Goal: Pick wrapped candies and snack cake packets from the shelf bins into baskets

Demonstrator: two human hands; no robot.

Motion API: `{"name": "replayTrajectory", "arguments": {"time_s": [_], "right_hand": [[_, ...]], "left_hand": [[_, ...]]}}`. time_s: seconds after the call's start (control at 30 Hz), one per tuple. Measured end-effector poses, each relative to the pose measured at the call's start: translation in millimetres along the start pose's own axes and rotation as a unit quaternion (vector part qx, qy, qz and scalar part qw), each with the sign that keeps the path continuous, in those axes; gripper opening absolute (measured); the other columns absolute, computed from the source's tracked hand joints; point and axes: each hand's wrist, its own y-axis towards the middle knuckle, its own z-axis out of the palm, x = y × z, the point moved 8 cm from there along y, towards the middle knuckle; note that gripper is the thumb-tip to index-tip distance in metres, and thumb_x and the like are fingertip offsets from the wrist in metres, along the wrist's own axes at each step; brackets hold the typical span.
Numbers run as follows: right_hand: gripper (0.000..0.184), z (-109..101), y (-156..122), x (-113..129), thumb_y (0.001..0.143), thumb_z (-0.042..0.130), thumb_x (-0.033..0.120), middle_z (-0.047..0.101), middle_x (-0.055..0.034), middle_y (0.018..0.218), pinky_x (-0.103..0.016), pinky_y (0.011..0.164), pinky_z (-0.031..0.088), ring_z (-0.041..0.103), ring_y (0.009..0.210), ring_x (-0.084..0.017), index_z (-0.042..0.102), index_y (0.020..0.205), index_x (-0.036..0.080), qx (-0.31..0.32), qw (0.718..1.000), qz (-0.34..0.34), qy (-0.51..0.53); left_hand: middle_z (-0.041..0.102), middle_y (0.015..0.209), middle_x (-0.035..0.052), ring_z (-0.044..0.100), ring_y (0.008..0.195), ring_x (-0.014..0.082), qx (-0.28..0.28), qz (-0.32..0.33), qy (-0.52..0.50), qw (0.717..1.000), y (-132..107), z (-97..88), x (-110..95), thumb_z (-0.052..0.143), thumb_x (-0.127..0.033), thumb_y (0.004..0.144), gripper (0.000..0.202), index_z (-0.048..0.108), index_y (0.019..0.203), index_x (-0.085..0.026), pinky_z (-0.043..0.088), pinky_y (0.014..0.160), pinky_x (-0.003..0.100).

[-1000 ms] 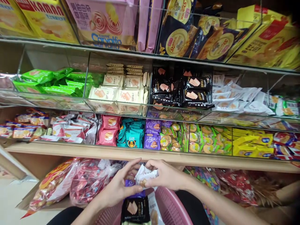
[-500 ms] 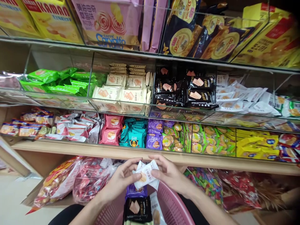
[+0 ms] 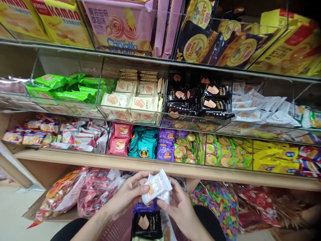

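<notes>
**Where the white snack packets [image 3: 156,184] sit: pinched in the left hand [image 3: 126,197], with the right hand [image 3: 178,208] at their edge**

While the packets are held low in the middle of the view, just in front of the wooden shelf edge [image 3: 100,160], their long axis tilts from lower left up to upper right. The left hand is the nearer holder. Its thumb and fingers are closed on the packets' left end, so the wrappers stick out to the right of its fingertips. The right hand lies palm up below and to the right, its fingers loosely apart, their tips touching the packets' lower right side rather than clamped round them.

Just below the packets are a purple packet [image 3: 145,207] and, under that, a black wafer packet [image 3: 146,223]; which hand bears them I cannot tell. Both lie over a pink mesh basket [image 3: 114,230] by the person's lap. To the left lie clear bags of red-wrapped sweets [image 3: 96,192], and to the right a bag of many-coloured sweets [image 3: 222,204].
</notes>
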Motion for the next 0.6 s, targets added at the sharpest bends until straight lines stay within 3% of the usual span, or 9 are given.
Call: {"name": "replayTrajectory", "arguments": {"time_s": [0.1, 0.2, 0.37, 0.6], "right_hand": [[0.051, -4, -3, 5, 0.074, 0.076, 0.029, 0.064, -0.0037, 0.120, -0.030, 0.092, 0.047, 0.060, 0.110, -0.018, 0.052, 0.119, 0.029, 0.015, 1.000, 0.005, -0.005], [0.053, -8, -5, 8, 0.072, 0.078, 0.030, 0.064, -0.0030, 0.119, -0.030, 0.093, 0.046, 0.059, 0.110, -0.018, 0.054, 0.119, 0.030, 0.039, 0.999, 0.014, 0.000], [0.050, -7, -4, 8, 0.069, 0.080, 0.034, 0.065, -0.0016, 0.109, -0.029, 0.091, 0.046, 0.060, 0.102, -0.016, 0.058, 0.113, 0.027, 0.096, 0.994, 0.053, 0.006], [0.052, -2, 1, -5, 0.066, 0.079, 0.046, 0.065, 0.0004, 0.086, -0.024, 0.062, 0.047, 0.056, 0.067, -0.011, 0.061, 0.109, 0.024, 0.082, 0.988, 0.096, 0.086]], "left_hand": [[0.064, 0.101, 0.0042, 0.064, 0.083, 0.0139, 0.038, -0.019, 0.013, 0.999, -2, 6.3, 3, 0.071, -0.024, 0.078, 0.044, 0.056, 0.119, -0.023, 0.054, 0.068, 0.023], [0.065, 0.093, 0.0031, 0.063, 0.070, 0.0125, 0.059, -0.029, 0.042, 0.997, -3, 9.5, 5, 0.071, -0.031, 0.078, 0.045, 0.056, 0.119, -0.023, 0.054, 0.058, 0.024], [0.065, 0.081, 0.0035, 0.060, 0.066, 0.0101, 0.076, -0.058, 0.099, 0.990, -4, 10.3, 11, 0.075, -0.038, 0.073, 0.038, 0.064, 0.102, -0.015, 0.051, 0.056, 0.020], [0.066, 0.079, 0.0019, 0.059, 0.063, 0.0083, 0.086, -0.074, 0.098, 0.989, -7, 12.4, 11, 0.077, -0.041, 0.070, 0.036, 0.063, 0.091, -0.015, 0.046, 0.053, 0.016]]}}
